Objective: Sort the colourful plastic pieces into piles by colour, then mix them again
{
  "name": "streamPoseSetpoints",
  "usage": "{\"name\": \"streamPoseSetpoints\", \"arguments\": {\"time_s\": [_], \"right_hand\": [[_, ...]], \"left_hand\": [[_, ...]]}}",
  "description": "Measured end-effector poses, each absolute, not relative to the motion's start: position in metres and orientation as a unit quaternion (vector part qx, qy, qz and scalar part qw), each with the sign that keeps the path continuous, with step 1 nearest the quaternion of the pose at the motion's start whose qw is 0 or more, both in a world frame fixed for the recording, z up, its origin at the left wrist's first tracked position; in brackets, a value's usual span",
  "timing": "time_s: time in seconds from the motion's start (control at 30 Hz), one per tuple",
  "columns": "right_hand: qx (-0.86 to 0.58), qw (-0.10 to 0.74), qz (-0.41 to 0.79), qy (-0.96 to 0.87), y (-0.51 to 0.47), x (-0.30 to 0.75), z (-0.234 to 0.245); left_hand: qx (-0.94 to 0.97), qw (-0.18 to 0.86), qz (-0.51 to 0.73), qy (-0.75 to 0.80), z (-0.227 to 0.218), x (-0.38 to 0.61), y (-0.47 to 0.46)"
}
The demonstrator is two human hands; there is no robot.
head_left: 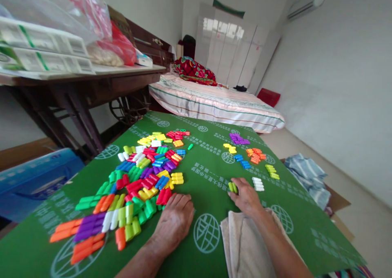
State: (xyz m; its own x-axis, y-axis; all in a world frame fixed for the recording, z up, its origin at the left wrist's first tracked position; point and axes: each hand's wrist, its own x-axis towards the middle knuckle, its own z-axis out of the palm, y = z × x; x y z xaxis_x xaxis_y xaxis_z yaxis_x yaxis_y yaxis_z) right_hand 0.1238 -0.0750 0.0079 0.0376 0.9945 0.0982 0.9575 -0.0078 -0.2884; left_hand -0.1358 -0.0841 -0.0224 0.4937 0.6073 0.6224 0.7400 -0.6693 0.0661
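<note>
Working at a green table [208, 147]. Could mess up the big pile of bright tubes [150, 181] at left by bumping it. Resting the left hand [176, 214] beside that, bent; cannot tell if holding anything. Pinching light-green tubes [230, 187] right of middle with the right hand [245, 196]; might drop them by gripping loosely.

This is a bedroom in a home, shown by the bed [214, 104], the flowered blanket [196, 70] on it, the wardrobe [228, 45] behind it and the air conditioner [309, 2] high to its right.
</note>
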Motion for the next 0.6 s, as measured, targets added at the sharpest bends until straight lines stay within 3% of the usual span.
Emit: {"name": "streamPoseSetpoints", "arguments": {"time_s": [0.17,0.33,0.6], "right_hand": [[-0.755,0.072,0.01,-0.652,-0.072,0.112,0.014],[-0.743,0.089,0.008,-0.663,-0.068,0.131,0.018],[-0.801,0.107,-0.063,-0.586,-0.076,0.261,0.014]], "left_hand": [[-0.859,0.108,-0.321,-0.383,-0.017,-0.137,-0.083],[-0.864,0.121,-0.328,-0.362,-0.013,-0.139,-0.08],[-0.862,0.142,-0.331,-0.357,-0.012,-0.139,-0.078]]}}
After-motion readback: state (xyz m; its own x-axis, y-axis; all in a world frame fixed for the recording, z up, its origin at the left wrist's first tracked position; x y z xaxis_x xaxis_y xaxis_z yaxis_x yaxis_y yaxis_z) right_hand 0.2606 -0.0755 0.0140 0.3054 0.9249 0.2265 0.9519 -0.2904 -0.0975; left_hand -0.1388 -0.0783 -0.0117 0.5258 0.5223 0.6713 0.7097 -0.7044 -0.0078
